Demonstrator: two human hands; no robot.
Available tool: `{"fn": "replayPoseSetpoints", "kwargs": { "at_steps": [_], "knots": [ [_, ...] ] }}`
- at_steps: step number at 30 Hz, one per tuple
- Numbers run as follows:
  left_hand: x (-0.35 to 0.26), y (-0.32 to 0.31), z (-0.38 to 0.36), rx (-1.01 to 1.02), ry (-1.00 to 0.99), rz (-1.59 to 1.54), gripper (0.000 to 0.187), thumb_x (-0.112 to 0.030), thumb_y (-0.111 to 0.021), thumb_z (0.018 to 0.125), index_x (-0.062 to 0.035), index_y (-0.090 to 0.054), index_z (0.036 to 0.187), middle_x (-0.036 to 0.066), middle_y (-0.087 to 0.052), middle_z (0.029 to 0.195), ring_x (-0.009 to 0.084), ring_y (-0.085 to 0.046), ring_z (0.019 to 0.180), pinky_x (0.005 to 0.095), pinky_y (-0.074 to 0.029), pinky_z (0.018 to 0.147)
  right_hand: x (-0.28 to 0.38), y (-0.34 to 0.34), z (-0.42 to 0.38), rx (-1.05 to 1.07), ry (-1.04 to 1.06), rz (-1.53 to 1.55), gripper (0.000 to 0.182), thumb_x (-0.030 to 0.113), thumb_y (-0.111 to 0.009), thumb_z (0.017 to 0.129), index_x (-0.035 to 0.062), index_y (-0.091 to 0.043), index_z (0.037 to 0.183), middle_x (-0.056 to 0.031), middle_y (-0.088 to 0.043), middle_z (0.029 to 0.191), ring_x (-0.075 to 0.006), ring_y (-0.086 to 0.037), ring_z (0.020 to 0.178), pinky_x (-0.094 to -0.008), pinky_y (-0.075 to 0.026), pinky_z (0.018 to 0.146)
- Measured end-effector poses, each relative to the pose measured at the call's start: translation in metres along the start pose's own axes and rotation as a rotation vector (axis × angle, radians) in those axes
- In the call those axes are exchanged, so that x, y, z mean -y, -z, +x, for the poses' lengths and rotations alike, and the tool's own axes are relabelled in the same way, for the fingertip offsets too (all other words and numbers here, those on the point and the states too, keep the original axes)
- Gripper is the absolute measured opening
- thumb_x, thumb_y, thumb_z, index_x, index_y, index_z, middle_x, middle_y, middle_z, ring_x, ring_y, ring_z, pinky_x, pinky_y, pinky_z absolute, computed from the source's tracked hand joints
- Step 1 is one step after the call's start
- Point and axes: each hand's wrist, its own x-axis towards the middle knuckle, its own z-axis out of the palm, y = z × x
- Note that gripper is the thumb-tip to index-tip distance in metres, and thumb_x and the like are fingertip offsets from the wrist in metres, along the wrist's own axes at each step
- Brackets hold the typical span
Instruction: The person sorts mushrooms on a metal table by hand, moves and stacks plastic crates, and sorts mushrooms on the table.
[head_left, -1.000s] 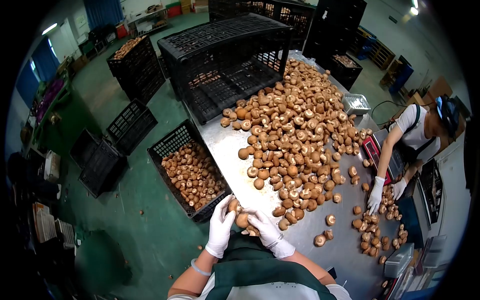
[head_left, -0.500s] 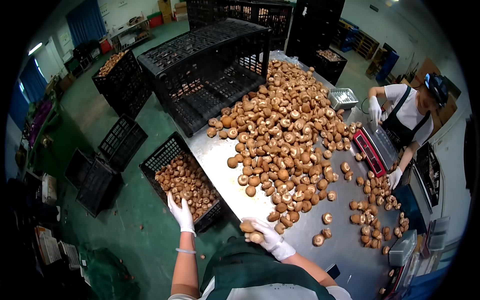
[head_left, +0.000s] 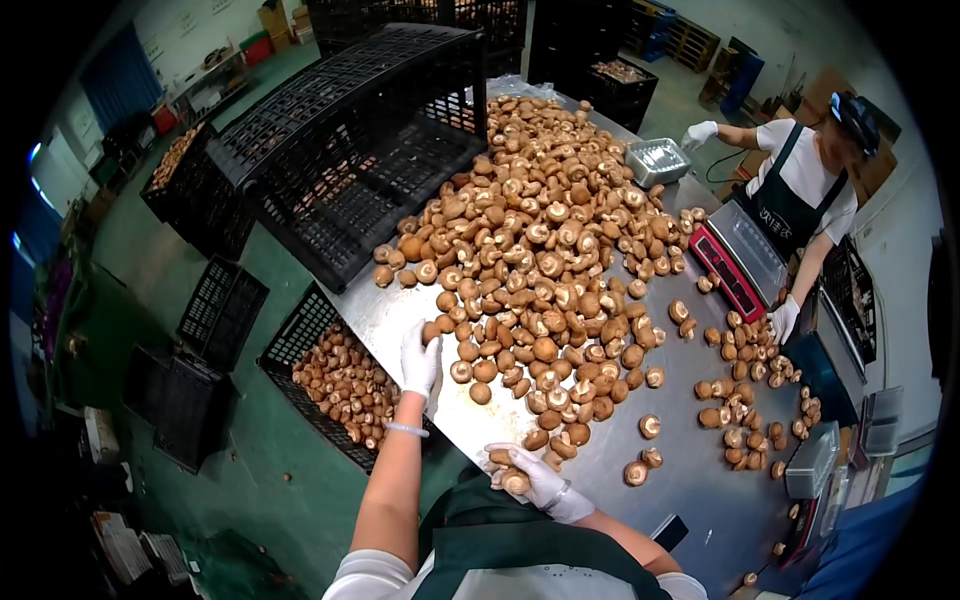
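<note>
Head view: a mushroom [head_left: 431, 332] is lying right at the left hand's [head_left: 420, 364] fingertips (clamped or not, I cannot tell); the right hand [head_left: 545, 485], farther off, is clasping mushrooms [head_left: 515, 481] in its fingers.

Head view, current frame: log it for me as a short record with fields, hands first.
left hand: white-gloved, at a brown mushroom by the pile's edge
right hand: white-gloved, grip on picked mushrooms
table: metal, bearing the mushroom pile
large crate: black, on its side
lower crate: beside table, mushrooms inside
co-worker: near red scale
</note>
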Motion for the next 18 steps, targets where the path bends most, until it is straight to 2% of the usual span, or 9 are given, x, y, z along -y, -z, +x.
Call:
{"fn": "replayPoseSetpoints", "kwargs": {
  "at_steps": [2,4,6,8,9,12,15,16,18],
  "knots": [
    [-0.005,0.004,-0.008,0.057,0.377,-0.818,0.039,-0.021,-0.051,0.094,-0.0026,-0.045,0.128,0.014,-0.055,0.117,0.0219,-0.058,0.098,0.0315,-0.05,0.082,0.0,0.007,0.0,-0.093,-0.009,0.119,0.046,0.035,-0.037,0.099,-0.0014,-0.046,0.127,-0.0134,-0.059,0.103,-0.0169,-0.059,0.082,-0.0289,-0.05,0.079],
    [-0.016,0.025,-0.023,0.195,0.526,-1.25,0.038,-0.029,-0.043,0.098,-0.0027,-0.045,0.126,0.016,-0.056,0.115,0.0213,-0.059,0.095,0.0303,-0.05,0.079,0.001,0.015,0.003,-0.146,-0.009,0.193,0.054,0.044,-0.031,0.099,-0.001,-0.048,0.124,-0.0119,-0.061,0.101,-0.0178,-0.06,0.084,-0.0313,-0.05,0.081],
    [-0.009,0.029,-0.043,0.268,0.527,-1.467,0.042,-0.034,-0.038,0.099,-0.0009,-0.046,0.123,0.016,-0.059,0.112,0.0213,-0.06,0.091,0.0303,-0.05,0.078,-0.001,0.028,0.008,-0.131,0.059,0.247,0.058,0.048,-0.028,0.099,-0.0008,-0.048,0.123,-0.0124,-0.06,0.103,-0.0192,-0.06,0.088,-0.0329,-0.05,0.082],
    [-0.035,0.041,-0.062,0.341,0.537,-1.443,0.043,-0.035,-0.037,0.1,-0.0011,-0.045,0.125,0.016,-0.059,0.112,0.0211,-0.06,0.091,0.0297,-0.05,0.079,0.006,0.021,0.011,-0.262,0.058,0.281,0.06,0.051,-0.026,0.098,0.0021,-0.048,0.123,-0.0137,-0.059,0.11,-0.0233,-0.058,0.101,-0.0372,-0.05,0.086],
    [-0.051,0.043,-0.073,0.314,0.555,-1.377,0.043,-0.034,-0.037,0.1,-0.0019,-0.044,0.127,0.015,-0.058,0.114,0.0211,-0.059,0.094,0.0299,-0.049,0.082,0.008,0.019,0.014,-0.223,0.057,0.315,0.06,0.052,-0.025,0.097,0.0024,-0.047,0.124,-0.0138,-0.058,0.113,-0.0247,-0.057,0.104,-0.038,-0.05,0.087],
    [-0.089,0.048,-0.111,0.433,0.356,-0.993,0.039,-0.027,-0.039,0.1,0.0006,-0.046,0.127,0.014,-0.056,0.119,0.0246,-0.055,0.107,0.035,-0.043,0.094,0.01,0.012,0.013,0.02,0.145,0.507,0.061,0.053,-0.023,0.097,0.0044,-0.044,0.128,-0.012,-0.052,0.125,-0.0273,-0.055,0.112,-0.0403,-0.049,0.09],
    [-0.111,0.046,-0.144,0.514,-0.194,-0.2,0.035,-0.014,-0.047,0.093,0.004,-0.051,0.123,0.019,-0.053,0.124,0.0316,-0.049,0.117,0.0374,-0.036,0.102,-0.003,0.008,0.021,-0.028,0.182,0.553,0.068,0.061,-0.031,0.091,0.0083,-0.041,0.132,-0.0117,-0.052,0.125,-0.0253,-0.054,0.112,-0.0429,-0.047,0.092],
    [-0.112,0.041,-0.153,0.484,-0.285,-0.173,0.036,-0.013,-0.049,0.092,0.0024,-0.051,0.124,0.021,-0.051,0.127,0.0325,-0.047,0.12,0.0384,-0.034,0.103,0.003,0.0,0.015,-0.053,0.196,0.506,0.067,0.061,-0.032,0.091,0.009,-0.04,0.133,-0.0098,-0.051,0.126,-0.024,-0.053,0.113,-0.0431,-0.047,0.092],
    [-0.111,0.038,-0.16,0.528,-0.245,-0.224,0.037,-0.015,-0.048,0.093,0.002,-0.051,0.125,0.02,-0.05,0.128,0.0324,-0.046,0.122,0.0387,-0.033,0.104,-0.007,0.013,0.012,0.035,0.193,0.569,0.066,0.061,-0.032,0.091,0.0099,-0.041,0.132,-0.0082,-0.052,0.124,-0.0215,-0.054,0.11,-0.0425,-0.048,0.087]
  ]
}}
